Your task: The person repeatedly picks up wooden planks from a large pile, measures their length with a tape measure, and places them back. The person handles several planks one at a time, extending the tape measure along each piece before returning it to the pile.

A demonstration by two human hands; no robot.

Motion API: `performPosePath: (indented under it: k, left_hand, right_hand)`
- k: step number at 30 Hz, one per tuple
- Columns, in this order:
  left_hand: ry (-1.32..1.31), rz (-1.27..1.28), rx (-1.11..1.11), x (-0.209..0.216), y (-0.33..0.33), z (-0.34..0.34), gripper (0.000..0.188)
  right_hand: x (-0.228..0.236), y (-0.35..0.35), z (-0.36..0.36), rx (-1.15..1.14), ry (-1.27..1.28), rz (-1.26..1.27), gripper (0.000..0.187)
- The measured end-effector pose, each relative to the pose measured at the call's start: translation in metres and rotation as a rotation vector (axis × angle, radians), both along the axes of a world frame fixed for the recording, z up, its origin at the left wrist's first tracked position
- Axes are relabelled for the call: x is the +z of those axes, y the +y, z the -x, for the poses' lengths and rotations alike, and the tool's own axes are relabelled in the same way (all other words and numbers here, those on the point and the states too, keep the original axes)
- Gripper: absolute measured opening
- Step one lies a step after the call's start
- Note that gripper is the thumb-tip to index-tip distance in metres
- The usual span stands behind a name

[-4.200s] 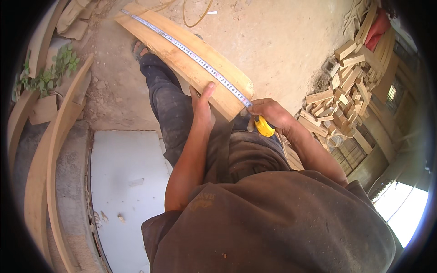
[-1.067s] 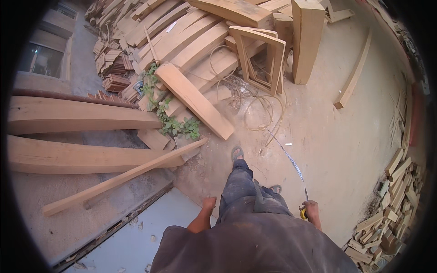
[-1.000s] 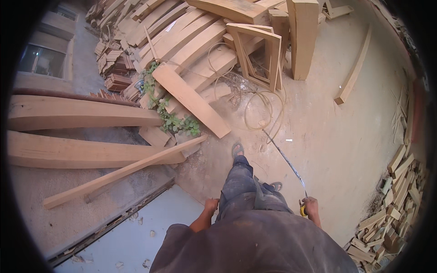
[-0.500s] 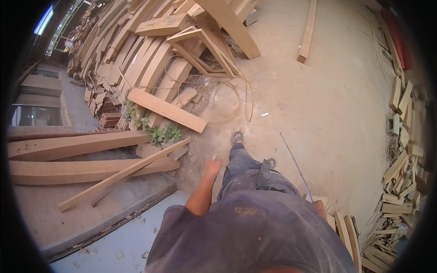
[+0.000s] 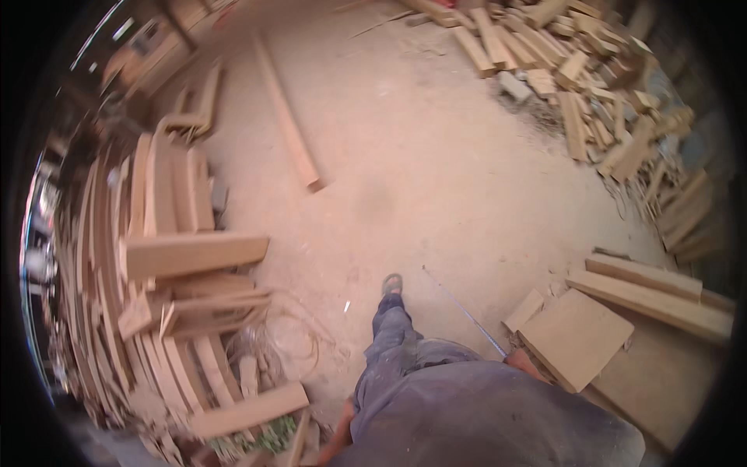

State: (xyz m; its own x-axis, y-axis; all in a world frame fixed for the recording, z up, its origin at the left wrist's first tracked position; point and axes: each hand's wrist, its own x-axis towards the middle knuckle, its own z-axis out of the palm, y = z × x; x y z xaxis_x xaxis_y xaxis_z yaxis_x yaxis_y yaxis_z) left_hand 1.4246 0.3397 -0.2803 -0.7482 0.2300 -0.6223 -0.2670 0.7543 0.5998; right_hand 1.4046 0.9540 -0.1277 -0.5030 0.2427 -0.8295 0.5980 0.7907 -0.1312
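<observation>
My right hand [image 5: 526, 363], at my right side and partly covered by my shirt, is closed round the near end of a thin metal rod [image 5: 465, 310]. The rod slants forward and left over the floor, its far tip by my sandalled foot [image 5: 392, 285]. My left hand [image 5: 346, 411] hangs low beside my left trouser leg; blur and the leg hide its fingers, and no held thing shows there. Just right of my right hand lies a flat square board [image 5: 576, 339] on a low surface.
Stacked planks [image 5: 159, 194] and a wooden frame [image 5: 218, 305] fill the left, with a loose cable [image 5: 311, 331] beside them. One long beam [image 5: 286, 117] lies on the dusty floor [image 5: 436, 171] ahead. Offcuts [image 5: 576, 78] are heaped at far right; thick beams [image 5: 654, 300] lie at right.
My view has swung to the right, so the plank stack sits further left and the square board has come into view. My left hand has dropped back along my side. The rod stays in my right hand.
</observation>
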Motion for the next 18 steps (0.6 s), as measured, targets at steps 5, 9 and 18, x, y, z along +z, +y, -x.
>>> performPosePath:
  k: [5,9,18]
  left_hand:
    - [-0.340,-0.055,0.630,0.014,0.014,0.197,0.056]
    - [-0.205,-0.023,0.622,0.060,0.070,0.399,0.063]
    - [0.189,-0.382,0.488,0.192,0.398,0.756,0.064]
  right_hand:
    - [-0.011,0.041,0.032,-0.294,-0.077,-0.192,0.029]
    - [-0.024,0.045,0.016,-0.030,0.117,-0.178,0.028]
    - [-0.075,0.023,0.016,-0.648,-0.032,-0.067,0.028]
